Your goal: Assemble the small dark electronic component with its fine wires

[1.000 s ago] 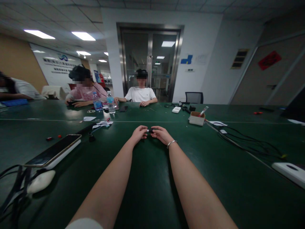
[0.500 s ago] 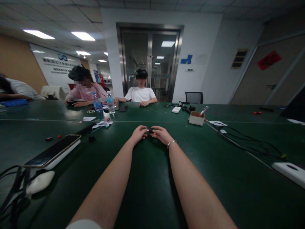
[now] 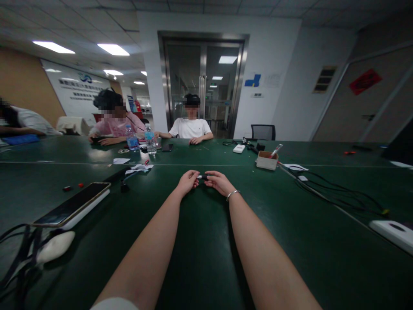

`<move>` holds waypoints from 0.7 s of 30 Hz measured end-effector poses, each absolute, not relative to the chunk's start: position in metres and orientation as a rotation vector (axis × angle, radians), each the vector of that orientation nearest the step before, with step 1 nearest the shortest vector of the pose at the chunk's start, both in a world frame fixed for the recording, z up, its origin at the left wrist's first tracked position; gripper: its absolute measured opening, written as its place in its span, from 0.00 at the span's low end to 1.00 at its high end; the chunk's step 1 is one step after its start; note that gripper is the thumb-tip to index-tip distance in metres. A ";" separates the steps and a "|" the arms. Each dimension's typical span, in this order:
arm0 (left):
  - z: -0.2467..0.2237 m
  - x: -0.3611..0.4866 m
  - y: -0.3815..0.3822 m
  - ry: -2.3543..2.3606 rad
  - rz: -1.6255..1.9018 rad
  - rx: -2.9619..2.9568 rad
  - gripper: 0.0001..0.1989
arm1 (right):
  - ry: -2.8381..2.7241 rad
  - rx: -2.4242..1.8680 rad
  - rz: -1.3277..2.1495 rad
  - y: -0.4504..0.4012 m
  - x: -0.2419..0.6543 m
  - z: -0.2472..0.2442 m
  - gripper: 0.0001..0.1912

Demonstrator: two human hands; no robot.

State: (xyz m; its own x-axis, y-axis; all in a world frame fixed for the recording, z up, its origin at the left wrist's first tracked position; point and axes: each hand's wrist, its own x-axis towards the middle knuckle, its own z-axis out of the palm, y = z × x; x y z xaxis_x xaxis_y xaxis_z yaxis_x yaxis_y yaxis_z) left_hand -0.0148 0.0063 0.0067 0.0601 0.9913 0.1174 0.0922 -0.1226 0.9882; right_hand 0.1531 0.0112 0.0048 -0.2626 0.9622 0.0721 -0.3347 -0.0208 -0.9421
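Observation:
Over the green table my left hand [image 3: 187, 182] and my right hand [image 3: 220, 182] face each other, arms stretched forward. Between them lies a small black and silver stick-like object [image 3: 202, 177], held level. The left fingertips pinch its silver end, while my right fingers are closed on the black end. Its exact kind is too small to make out, and the fingers cover both ends. A silver bracelet [image 3: 232, 195] circles my right wrist.
A phone [image 3: 73, 204] rests on a white block at left, near black straps and a white rounded object [image 3: 56, 247]. Ahead are water bottles [image 3: 150, 141] and seated people. At right stand a small box [image 3: 267, 161], black cables [image 3: 338, 189] and a white device [image 3: 392, 232].
A little more of the object's silver part shows between my fingers. Both hands stay in nearly the same place.

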 end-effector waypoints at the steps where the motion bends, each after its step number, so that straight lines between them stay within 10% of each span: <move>1: 0.007 -0.014 0.006 1.179 1.206 1.382 0.10 | -1.152 -0.793 1.528 0.011 0.153 0.005 0.11; 21: 0.000 -0.014 0.013 1.210 1.175 1.363 0.15 | -1.159 -0.799 1.541 0.012 0.154 0.005 0.11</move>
